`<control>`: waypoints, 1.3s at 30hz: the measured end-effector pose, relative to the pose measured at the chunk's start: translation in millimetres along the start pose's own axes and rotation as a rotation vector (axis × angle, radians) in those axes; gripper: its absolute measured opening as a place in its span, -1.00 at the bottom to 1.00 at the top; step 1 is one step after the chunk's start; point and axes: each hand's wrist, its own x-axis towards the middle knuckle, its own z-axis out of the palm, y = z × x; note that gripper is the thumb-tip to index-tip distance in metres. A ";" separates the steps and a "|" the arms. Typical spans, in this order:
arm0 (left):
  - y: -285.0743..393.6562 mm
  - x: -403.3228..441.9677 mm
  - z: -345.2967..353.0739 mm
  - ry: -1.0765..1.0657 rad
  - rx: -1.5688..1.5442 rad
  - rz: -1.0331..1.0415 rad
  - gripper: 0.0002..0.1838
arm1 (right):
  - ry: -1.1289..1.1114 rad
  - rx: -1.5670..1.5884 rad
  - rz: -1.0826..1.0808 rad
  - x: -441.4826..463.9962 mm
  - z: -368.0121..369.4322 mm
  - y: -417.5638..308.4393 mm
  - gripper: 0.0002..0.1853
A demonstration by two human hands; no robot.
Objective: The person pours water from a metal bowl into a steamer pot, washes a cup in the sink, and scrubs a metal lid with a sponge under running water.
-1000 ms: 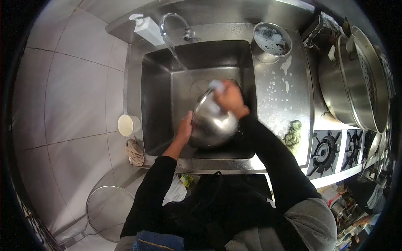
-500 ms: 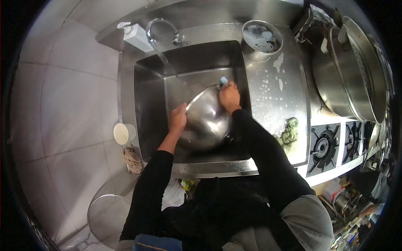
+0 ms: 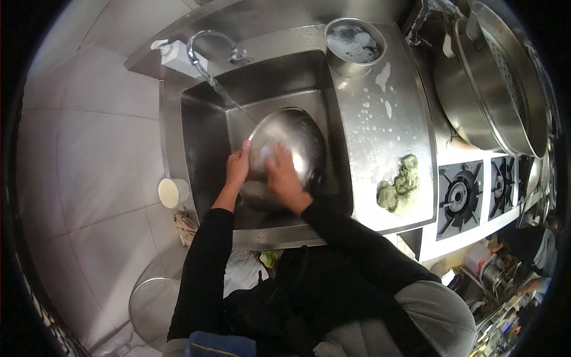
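A large round steel bowl (image 3: 306, 134) lies tilted in the sink, its shiny surface facing up. My left hand (image 3: 238, 166) is closed on the bowl's left rim, thumb uppermost. Against the bowl's surface, my right hand (image 3: 284, 178) presses a small pale blue sponge (image 3: 267, 152); motion blurs both, and the fingers partly cover the sponge. Water runs from the curved faucet (image 3: 191, 50) down toward the bowl's upper left rim. A dark round part (image 3: 315, 178) shows at the bowl's lower right, and I cannot make out what it is.
The steel sink (image 3: 208, 119) surrounds the bowl. On the right-hand counter are a pot of sudsy water (image 3: 355, 65) and a green scrubbing pad (image 3: 399, 189). Large pots (image 3: 482, 89) stand beyond, by the gas burners (image 3: 459, 193). A soap dispenser (image 3: 181, 58) and white cup (image 3: 172, 193) are left.
My right hand has moved with the sponge from the bowl's upper right rim down and left onto its surface. The bowl has turned to face up more. The view has shifted slightly.
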 end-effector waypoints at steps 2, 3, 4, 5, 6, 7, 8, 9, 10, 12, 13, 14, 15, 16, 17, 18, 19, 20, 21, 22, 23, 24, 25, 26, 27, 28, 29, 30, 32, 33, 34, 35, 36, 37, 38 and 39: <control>10.1 0.1 -2.3 -0.028 -0.091 0.031 -0.23 | 0.051 0.100 0.151 -2.0 1.0 22.5 -0.66; 6.9 1.1 -5.6 -0.036 -0.063 -0.012 -0.23 | 0.091 0.213 0.296 -10.0 6.5 38.8 -0.67; 3.6 0.2 -8.1 -0.046 -0.034 -0.056 -0.23 | 0.289 -0.245 0.200 -46.0 70.7 94.1 -0.69; -0.2 -1.6 -5.6 -0.050 -0.033 -0.052 -0.23 | 0.293 -0.249 0.203 -54.5 88.7 103.8 -0.69; -3.4 -1.3 -1.8 0.013 -0.012 -0.041 -0.22 | 0.127 -0.189 0.330 -56.4 100.6 112.7 -0.66; 1.8 6.4 1.1 0.080 0.003 -0.023 -0.22 | -0.031 -0.128 0.451 -39.1 95.1 115.5 -0.62; 4.4 14.7 1.1 0.078 -0.001 -0.018 -0.22 | -0.018 -0.111 0.473 -38.1 93.3 93.8 -0.60; 2.2 15.8 -2.7 0.036 -0.047 -0.069 -0.21 | -0.006 -0.093 0.495 -27.7 77.8 64.5 -0.58; 2.2 14.4 -4.5 -0.005 -0.093 -0.119 -0.21 | -0.047 -0.035 0.473 -24.3 55.8 32.6 -0.58; -2.7 2.2 -1.7 -0.008 -0.099 -0.088 -0.23 | -0.164 0.079 0.375 -7.6 5.0 -8.3 -0.58; -34.3 -2.7 4.9 -0.007 -0.241 -0.189 -0.27 | 0.017 0.029 0.426 -4.5 24.4 20.4 -0.59; -56.8 -14.8 5.0 -0.003 -0.386 -0.293 -0.31 | 0.194 -0.020 0.472 6.6 44.2 63.8 -0.59; -67.2 -42.4 6.8 0.042 -0.563 -0.326 -0.37 | 0.065 0.326 0.848 24.6 37.9 113.5 -0.58; -70.4 -59.7 12.1 0.079 -0.738 -0.353 -0.43 | -0.070 0.679 1.213 34.3 31.5 148.2 -0.57; -65.7 -52.1 9.4 0.073 -0.735 -0.342 -0.43 | -0.056 0.681 1.213 38.2 31.1 150.1 -0.57; -60.2 -40.0 2.8 -0.102 -0.816 -0.221 -0.44 | -0.089 0.452 1.095 44.2 32.7 148.3 -0.56; -57.4 -32.5 -6.2 -0.272 -0.889 -0.113 -0.45 | -0.136 0.228 0.975 44.4 38.4 139.6 -0.55; -33.6 -5.0 -12.3 -0.114 -0.762 -0.212 -0.40 | 0.025 0.099 0.601 33.1 46.0 110.7 -0.53; -3.0 20.5 -25.3 -0.218 -0.739 -0.398 -0.33 | 0.184 -0.027 0.218 16.8 51.3 69.5 -0.50; -5.2 44.4 -21.7 -0.126 -0.586 -0.272 -0.31 | 0.127 0.004 0.153 -2.8 61.0 31.5 -0.49; -0.2 43.7 -21.1 -0.097 -0.422 -0.192 -0.30 | -0.018 0.149 -0.035 -9.5 35.6 12.8 -0.48; 9.0 42.9 -20.2 -0.068 -0.257 -0.108 -0.29 | -0.014 0.144 -0.041 -3.6 33.7 25.5 -0.48; 12.2 38.7 -20.2 -0.066 -0.256 -0.105 -0.29 | -0.077 0.230 0.169 3.3 32.8 47.2 -0.50; 8.4 28.3 -21.0 -0.087 -0.315 -0.131 -0.31 | -0.148 0.321 0.386 6.8 32.3 68.5 -0.53; 2.2 15.5 -20.5 -0.108 -0.373 -0.161 -0.33 | -0.174 0.337 0.708 16.6 31.9 103.3 -0.63; -5.3 6.1 -16.4 -0.109 -0.365 -0.169 -0.33 | -0.196 0.345 1.030 23.9 31.9 126.7 -0.73; -6.9 7.8 -9.0 -0.071 -0.352 -0.112 -0.35 | -0.107 0.307 0.901 30.9 25.3 113.0 -0.72; -4.7 10.2 -0.9 -0.034 -0.344 -0.057 -0.37 | -0.022 0.263 0.770 37.6 16.9 88.4 -0.71; 13.4 -1.5 3.7 -0.007 -0.381 -0.136 -0.39 | 0.148 0.114 0.167 26.7 18.9 31.7 -0.53; 14.0 -0.5 4.6 -0.080 -0.524 -0.157 -0.34 | 0.007 0.202 0.122 20.0 10.3 9.6 -0.51; 12.2 3.6 3.2 -0.151 -0.664 -0.169 -0.30 | -0.129 0.290 0.074 22.2 0.8 -4.5 -0.48; -6.1 11.0 7.3 -0.181 -0.592 -0.135 -0.18 | -0.119 0.351 0.072 34.1 -5.4 18.9 -0.50; -4.3 6.5 4.1 -0.163 -0.594 -0.137 -0.18 | -0.110 0.411 0.071 45.2 -10.8 42.3 -0.51; 1.8 -3.0 5.4 -0.122 -0.523 -0.109 -0.13 | -0.140 0.524 0.506 52.1 3.2 71.1 -0.56; 6.6 -9.7 7.7 -0.083 -0.453 -0.078 -0.09 | -0.140 0.500 0.789 67.6 -2.5 97.7 -0.56; -12.0 -2.4 19.3 -0.134 -0.500 -0.008 -0.06 | -0.178 0.383 0.806 73.0 -0.9 97.5 -0.57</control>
